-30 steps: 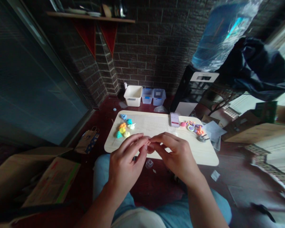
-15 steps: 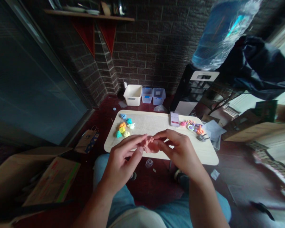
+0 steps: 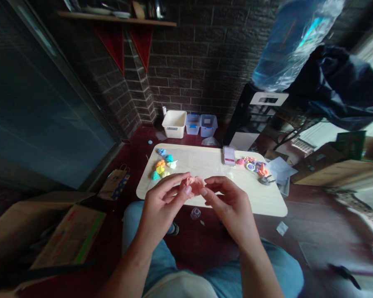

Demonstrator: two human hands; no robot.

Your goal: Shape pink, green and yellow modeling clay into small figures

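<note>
A small pink lump of clay (image 3: 196,183) is pinched between the fingertips of both hands, above the near edge of a low pale wooden table (image 3: 205,198). My left hand (image 3: 163,203) grips it from the left with thumb and fingers. My right hand (image 3: 228,203) pinches it from the right. On the table's left lie several coloured clay pieces (image 3: 163,167), blue, orange, yellow and teal. A phone (image 3: 228,156) lies at the far middle. To its right sit several colourful small pieces and rings (image 3: 253,166).
White and clear plastic bins (image 3: 189,124) stand by the brick wall. A water dispenser (image 3: 257,120) is at the right. Cardboard boxes (image 3: 59,236) lie on the left, more boxes (image 3: 335,165) on the right. A paper bag (image 3: 115,184) and a small clear cap (image 3: 195,213) sit on the floor.
Both hands worked the pink clay. It showed more between the fingers half a second ago, and the hands have since shifted slightly, still pinching it together.
</note>
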